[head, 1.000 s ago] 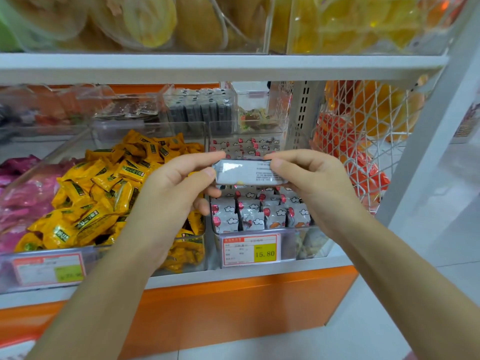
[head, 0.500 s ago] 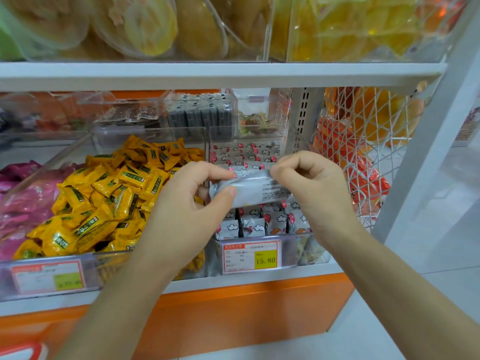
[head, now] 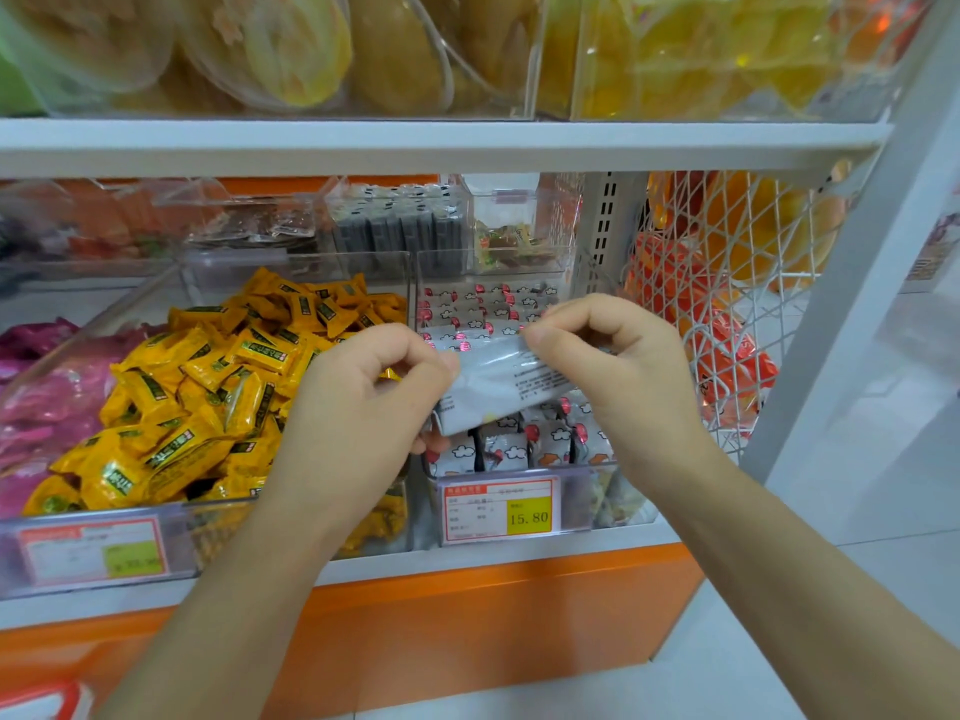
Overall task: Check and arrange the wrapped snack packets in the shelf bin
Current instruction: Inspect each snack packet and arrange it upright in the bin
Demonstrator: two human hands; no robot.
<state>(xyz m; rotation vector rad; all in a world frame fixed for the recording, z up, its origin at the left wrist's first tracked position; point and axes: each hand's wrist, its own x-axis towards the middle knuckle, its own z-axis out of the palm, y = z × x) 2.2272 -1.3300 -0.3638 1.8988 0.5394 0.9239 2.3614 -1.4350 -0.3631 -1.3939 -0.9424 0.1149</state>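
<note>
A silver-grey wrapped snack packet (head: 501, 387) with small printed text hangs tilted above a clear shelf bin (head: 576, 493). My left hand (head: 363, 402) pinches its left end, and my right hand (head: 618, 366) pinches its right end. Inside the bin stand rows of matching grey packets (head: 498, 452) printed with white clouds and red marks. More of those packets (head: 478, 306) show behind my hands. A price tag reading 15.80 (head: 501, 509) is fixed to the bin's front.
Left of it, a clear bin holds a heap of yellow packets (head: 208, 387); pink packets (head: 36, 402) lie further left. A white wire basket (head: 727, 304) with orange bags stands on the right. A shelf board (head: 415, 142) runs overhead, with small bins behind.
The packet was level and held higher; both hands have lowered it toward the bin and tilted it, left end down. The camera has moved closer to the shelf.
</note>
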